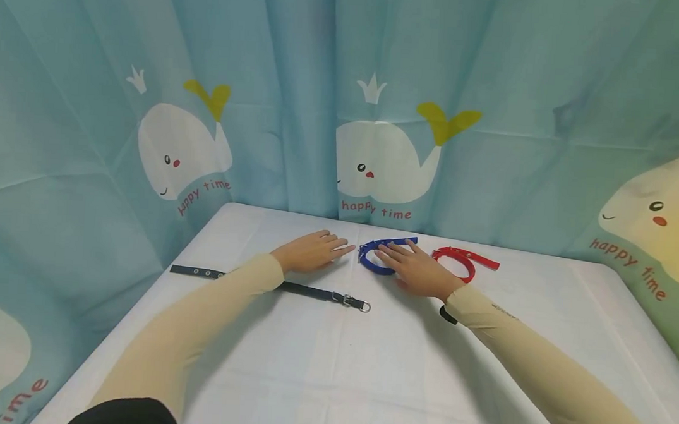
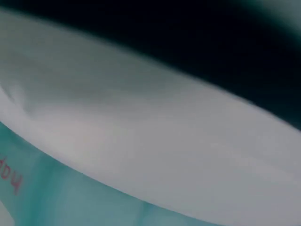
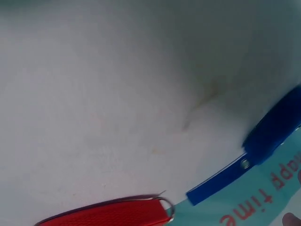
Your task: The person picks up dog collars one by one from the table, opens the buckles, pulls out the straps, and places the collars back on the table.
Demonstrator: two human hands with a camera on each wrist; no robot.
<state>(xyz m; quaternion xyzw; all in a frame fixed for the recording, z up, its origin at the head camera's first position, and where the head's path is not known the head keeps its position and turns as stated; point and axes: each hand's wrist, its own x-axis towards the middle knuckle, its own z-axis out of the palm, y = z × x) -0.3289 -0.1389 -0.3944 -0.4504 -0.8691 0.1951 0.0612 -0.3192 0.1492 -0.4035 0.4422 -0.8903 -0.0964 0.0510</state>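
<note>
Three small pet collars lie on the white table. My right hand point(image 1: 422, 271) reaches over the blue collar point(image 1: 378, 269), fingers spread and fairly straight across its loop; whether they touch it I cannot tell. To the left of that loop is my left hand point(image 1: 312, 252), fingers extended and holding nothing. Beyond the right hand sits the red collar point(image 1: 488, 263), buckled into a ring with its tail pointing right. A black collar point(image 1: 310, 291) is stretched out straight, partly hidden under the left forearm. The right wrist view shows the blue collar point(image 3: 218, 181) and the red collar point(image 3: 108, 214).
A white cloth covers the table point(image 1: 332, 376). Behind and beside it hangs a blue curtain point(image 1: 298, 109) printed with whales. A dark blurred shape point(image 2: 188, 37) blocks much of the left wrist view.
</note>
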